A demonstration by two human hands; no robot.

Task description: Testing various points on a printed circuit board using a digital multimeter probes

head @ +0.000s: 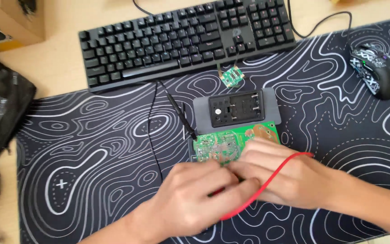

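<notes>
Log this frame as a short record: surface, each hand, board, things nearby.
surface: dark desk mat with white contour lines
left hand: left hand over the red lead, at the green circuit board
right hand: right hand resting on the board's near edge
black probe: black probe lying with its tip at the board
nearby: keyboard, mouse, small green board, grey housing

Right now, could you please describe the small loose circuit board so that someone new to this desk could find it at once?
Start at the black keyboard lying across the top of the patterned desk mat. Just below its front edge, right of centre, lies the small green circuit board, above the grey device casing. It is far smaller than the large green circuit board by the hands, and lies tilted and untouched.
</notes>
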